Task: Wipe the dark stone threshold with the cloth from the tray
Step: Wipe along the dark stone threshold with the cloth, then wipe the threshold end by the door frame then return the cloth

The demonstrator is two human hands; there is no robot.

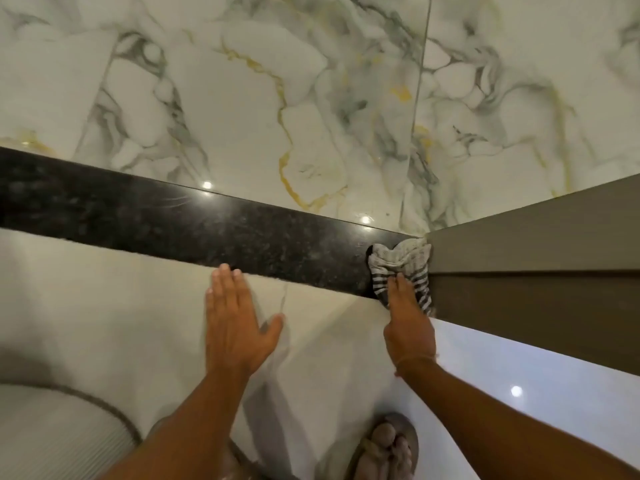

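Note:
A dark speckled stone threshold [180,216] runs across the floor from the left edge to the brown door frame on the right. A grey and white striped cloth [403,263] lies bunched on the threshold's right end, against the frame. My right hand [408,322] presses down on the cloth's near part, fingers over it. Flat on the pale floor tile just in front of the threshold rests my left hand [235,323], fingers spread and fingertips touching the stone's near edge. It holds nothing.
White marble tile with grey and gold veins [277,98] lies beyond the threshold. A brown door frame [536,258] stands at the right. My sandalled foot [388,448] is at the bottom, and a ribbed grey rim [69,420] curves at lower left.

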